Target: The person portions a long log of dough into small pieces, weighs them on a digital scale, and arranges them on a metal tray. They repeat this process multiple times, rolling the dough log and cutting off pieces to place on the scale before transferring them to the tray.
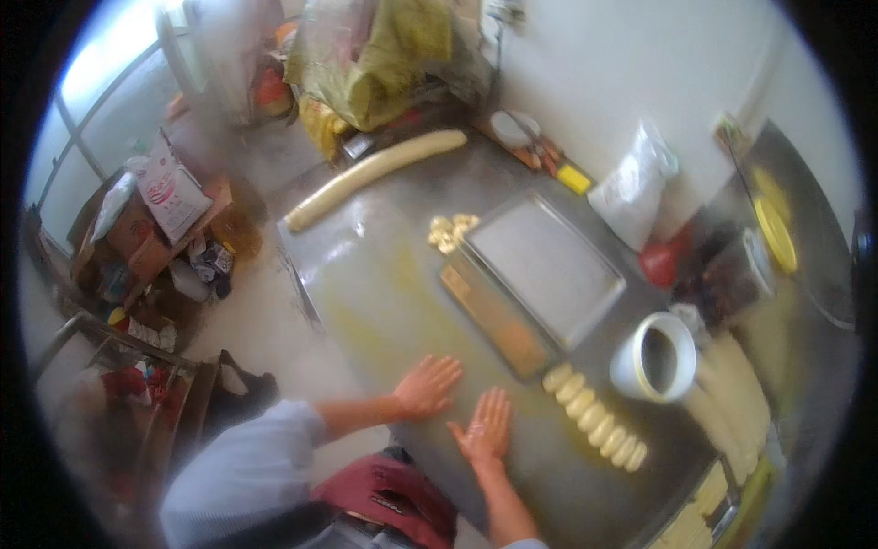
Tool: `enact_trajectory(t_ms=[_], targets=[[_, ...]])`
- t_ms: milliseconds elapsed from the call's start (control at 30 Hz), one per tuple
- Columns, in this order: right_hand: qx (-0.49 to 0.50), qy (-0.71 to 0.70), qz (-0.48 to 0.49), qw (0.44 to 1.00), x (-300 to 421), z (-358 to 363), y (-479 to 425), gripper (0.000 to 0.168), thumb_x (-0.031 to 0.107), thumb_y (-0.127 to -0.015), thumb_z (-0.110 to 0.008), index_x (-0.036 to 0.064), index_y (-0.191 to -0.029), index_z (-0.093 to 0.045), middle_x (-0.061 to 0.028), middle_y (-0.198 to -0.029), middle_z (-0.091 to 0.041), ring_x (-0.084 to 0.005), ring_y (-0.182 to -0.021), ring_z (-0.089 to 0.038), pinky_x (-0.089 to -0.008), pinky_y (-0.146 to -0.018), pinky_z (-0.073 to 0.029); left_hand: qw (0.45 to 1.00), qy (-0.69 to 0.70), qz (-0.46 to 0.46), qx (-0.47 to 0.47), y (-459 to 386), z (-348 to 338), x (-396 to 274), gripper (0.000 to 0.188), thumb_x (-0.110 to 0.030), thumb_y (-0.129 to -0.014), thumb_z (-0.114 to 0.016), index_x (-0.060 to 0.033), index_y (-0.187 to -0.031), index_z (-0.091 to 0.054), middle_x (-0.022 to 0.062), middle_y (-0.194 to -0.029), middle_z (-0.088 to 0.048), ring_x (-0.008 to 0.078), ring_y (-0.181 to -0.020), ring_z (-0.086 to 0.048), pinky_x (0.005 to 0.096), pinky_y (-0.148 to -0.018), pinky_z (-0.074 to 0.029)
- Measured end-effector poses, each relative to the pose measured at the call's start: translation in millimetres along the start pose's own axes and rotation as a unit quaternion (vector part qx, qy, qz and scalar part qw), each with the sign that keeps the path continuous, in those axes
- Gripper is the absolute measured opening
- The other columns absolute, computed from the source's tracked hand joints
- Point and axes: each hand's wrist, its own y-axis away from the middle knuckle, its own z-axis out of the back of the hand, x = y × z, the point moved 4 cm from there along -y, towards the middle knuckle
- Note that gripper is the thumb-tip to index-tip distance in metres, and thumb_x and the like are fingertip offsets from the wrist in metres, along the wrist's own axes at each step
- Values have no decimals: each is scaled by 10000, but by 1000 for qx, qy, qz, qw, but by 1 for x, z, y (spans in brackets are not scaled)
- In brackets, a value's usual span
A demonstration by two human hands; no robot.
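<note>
My left hand (429,388) is spread palm down at the near left part of the metal worktable (384,295). Beside it, my right hand (485,427) also lies flat with thumb apart and looks shiny. Neither hand shows anything in its grip; whether something small lies under the palms is hidden. To the right of my right hand runs a slanting row of several pale dough pieces (595,417). Beyond the hands stands a scale (494,319) with a metal tray (545,267) on top. A small heap of dough pieces (451,233) touches or nearly touches its far corner.
A long dough roll (377,175) lies along the table's far edge. A white bucket (621,364) with dark contents stands right of the scale, beside a pale dough sheet (730,401). Behind are a plastic bag (634,185) and a red container (660,264). Cardboard boxes (161,254) fill the left.
</note>
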Motion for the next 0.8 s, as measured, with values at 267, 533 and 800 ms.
enact_trajectory(t_ms=[267,533,800], targets=[[-40,-56,177,982,177,-28,-207,735,473,-860,-470,-35,-1360,-290,-208,-1440,-239,-330,-1355,-179,-433,-1117,-105,961,-57,241,-120,55,44,229,637,-342,-855,-519,-76,-1386,-287,152,-1458,-217,312,-1358,-169,488,-1101,-104],[-150,-188,271,932,271,-4,-451,523,255,-889,-486,-60,-1293,-380,-212,-1385,-334,-349,-1321,-252,-445,-1093,-192,888,-67,395,-227,41,134,469,753,-408,-767,-631,-46,-1355,-329,193,-1415,-285,340,-1323,-240,470,-1067,-196],[-150,-45,167,974,201,16,-691,448,267,-860,-484,45,-1249,-484,-150,-1325,-439,-312,-1295,-313,-520,-1073,-181,924,-20,346,-160,15,142,517,783,-356,-659,-749,-11,-1274,-410,194,-1223,-457,355,-1087,-453,465,-924,-357]])
